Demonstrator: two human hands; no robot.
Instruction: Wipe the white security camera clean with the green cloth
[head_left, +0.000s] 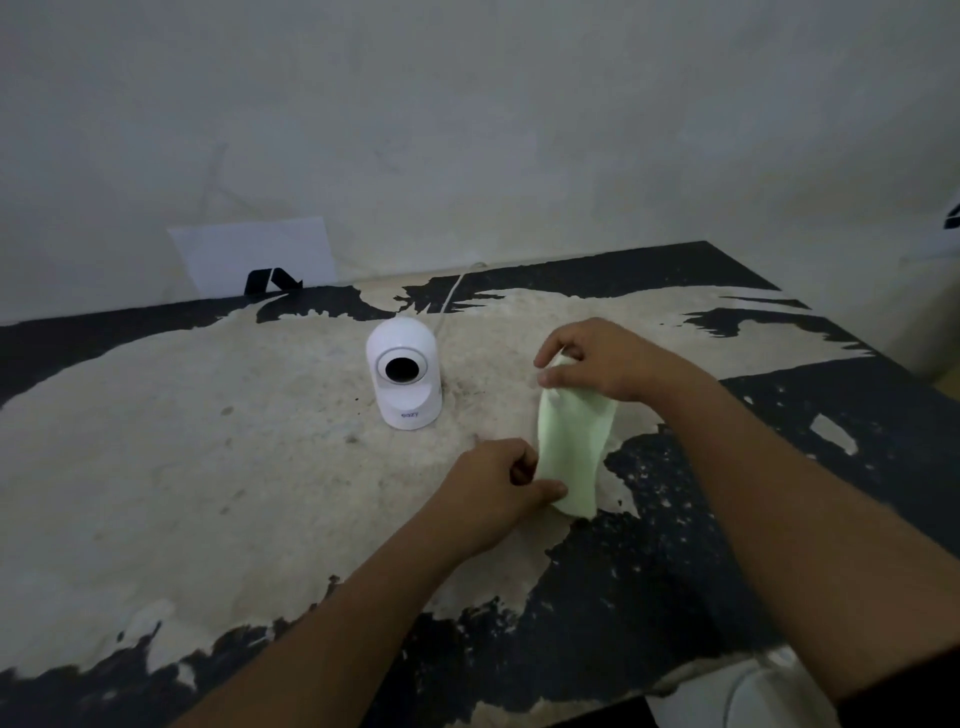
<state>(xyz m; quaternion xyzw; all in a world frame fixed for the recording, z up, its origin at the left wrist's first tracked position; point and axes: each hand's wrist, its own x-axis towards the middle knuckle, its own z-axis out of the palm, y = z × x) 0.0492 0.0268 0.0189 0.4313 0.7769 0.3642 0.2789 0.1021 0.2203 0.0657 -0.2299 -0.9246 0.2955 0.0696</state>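
Right now both hands hold the green cloth (574, 447) stretched between them, lifted just above the table (182, 467). The right hand (597, 364) pinches the far end of the cloth between thumb and fingertips, and the left hand (498, 483) grips the near end, fingers curled in and thumb pressed along the fabric. The cloth hangs as a long strip, running from the far hand down toward the near one, over the ragged border where the pale worn patch of the tabletop meets the black paint.

The white camera (405, 371) stands upright on the pale patch, to the left of the cloth and apart from both hands, its dark lens facing the person. A thin white cable (449, 293) runs from behind it to the back edge of the table, by the wall. A white card (254, 254) with a black mark leans against the wall at the back left.

Open tabletop lies wide to the left of the camera and in front of it. The table's right edge slants away past the right forearm, and the near edge shows at the lower right.
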